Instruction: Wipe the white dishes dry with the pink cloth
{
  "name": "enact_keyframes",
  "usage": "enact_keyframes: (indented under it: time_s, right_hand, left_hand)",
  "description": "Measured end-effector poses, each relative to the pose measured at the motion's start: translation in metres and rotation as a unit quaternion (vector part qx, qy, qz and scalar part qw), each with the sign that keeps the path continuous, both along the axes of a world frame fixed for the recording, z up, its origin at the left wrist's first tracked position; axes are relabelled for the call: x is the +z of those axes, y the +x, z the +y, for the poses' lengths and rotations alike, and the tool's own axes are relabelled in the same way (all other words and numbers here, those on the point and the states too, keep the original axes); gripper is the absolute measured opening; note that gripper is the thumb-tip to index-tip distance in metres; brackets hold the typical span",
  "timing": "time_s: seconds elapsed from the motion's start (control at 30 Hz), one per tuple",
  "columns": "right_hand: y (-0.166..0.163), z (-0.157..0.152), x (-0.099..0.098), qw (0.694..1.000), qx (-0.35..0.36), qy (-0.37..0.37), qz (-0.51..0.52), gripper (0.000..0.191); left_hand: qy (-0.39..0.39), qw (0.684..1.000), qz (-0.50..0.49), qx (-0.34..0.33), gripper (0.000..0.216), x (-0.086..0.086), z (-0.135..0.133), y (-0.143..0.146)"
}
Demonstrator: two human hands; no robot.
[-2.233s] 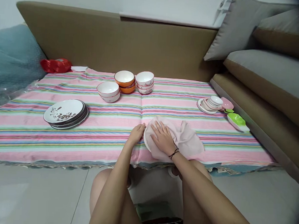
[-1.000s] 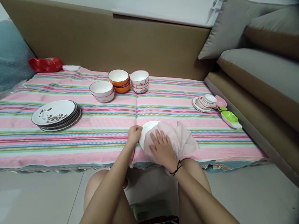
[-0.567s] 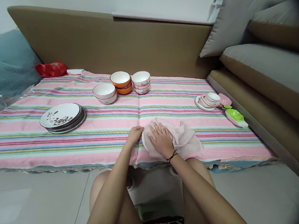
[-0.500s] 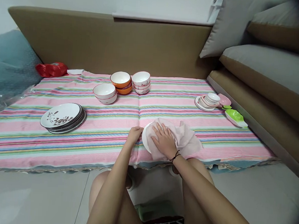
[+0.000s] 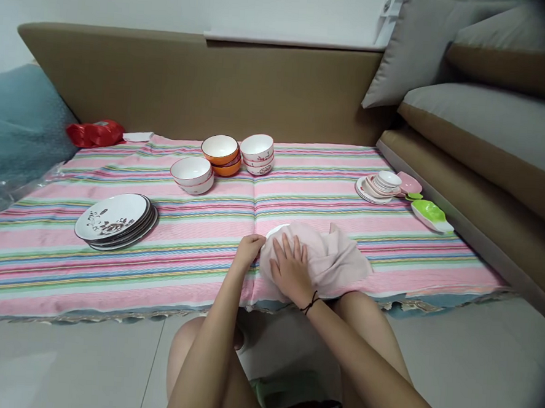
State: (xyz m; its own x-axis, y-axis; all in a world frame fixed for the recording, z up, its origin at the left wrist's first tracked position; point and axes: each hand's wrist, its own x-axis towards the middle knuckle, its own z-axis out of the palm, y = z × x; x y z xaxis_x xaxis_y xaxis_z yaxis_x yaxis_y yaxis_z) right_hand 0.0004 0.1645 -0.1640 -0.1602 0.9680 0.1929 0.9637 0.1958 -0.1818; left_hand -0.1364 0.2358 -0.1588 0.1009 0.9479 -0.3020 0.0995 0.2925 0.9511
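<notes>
A pale pink cloth [image 5: 336, 260] lies spread over a white plate [image 5: 277, 230]. Only a thin part of the plate's far left rim shows; the cloth hides the rest. My left hand [image 5: 250, 249] pinches the plate at its left edge, fingers closed. On top of the cloth my right hand [image 5: 292, 272] rests flat with its fingers spread, pressing it against the plate. A dark cord is around my right wrist.
Patterned plates [image 5: 114, 219] are stacked at left. Behind stand white bowls [image 5: 191, 173], orange bowls [image 5: 220, 151] and red-rimmed bowls [image 5: 257, 151]. Small dishes [image 5: 379, 186] and a green leaf-shaped dish [image 5: 431, 215] sit at right, near stacked cushions [image 5: 485, 124].
My right hand has slid left with the cloth, covering more of the plate's left side. My left hand stays at the plate's edge. The view has shifted slightly.
</notes>
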Motion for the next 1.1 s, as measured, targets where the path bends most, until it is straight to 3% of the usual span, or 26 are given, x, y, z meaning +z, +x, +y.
enact_keyframes:
  time_s: [0.17,0.33,0.5,0.67,0.9,1.1]
  right_hand:
    - [0.025,0.022,0.005,0.997,0.076,-0.026,0.013,0.052]
    - [0.046,0.004,0.008,0.996,0.090,-0.018,-0.017,0.049]
    - [0.038,-0.021,0.007,0.996,0.082,-0.017,-0.030,0.050]
    - [0.029,-0.005,0.007,0.986,0.160,-0.034,-0.014,0.050]
    - [0.039,0.025,0.005,0.997,0.077,-0.017,-0.024,0.055]
    - [0.053,-0.014,0.002,0.999,0.015,-0.009,-0.043,0.055]
  left_hand:
    - [-0.010,1.000,-0.008,-0.006,0.024,0.002,0.000,-0.001]
    - [-0.019,1.000,-0.012,-0.005,0.028,0.003,0.001,-0.001]
    - [-0.018,1.000,0.000,0.000,0.025,0.002,0.001,0.000]
    - [0.003,1.000,0.011,0.010,0.021,0.001,-0.001,0.001]
    - [-0.011,1.000,-0.014,-0.012,0.028,0.005,-0.004,0.000]
    - [-0.024,0.999,-0.021,-0.011,0.033,0.007,-0.004,0.000]
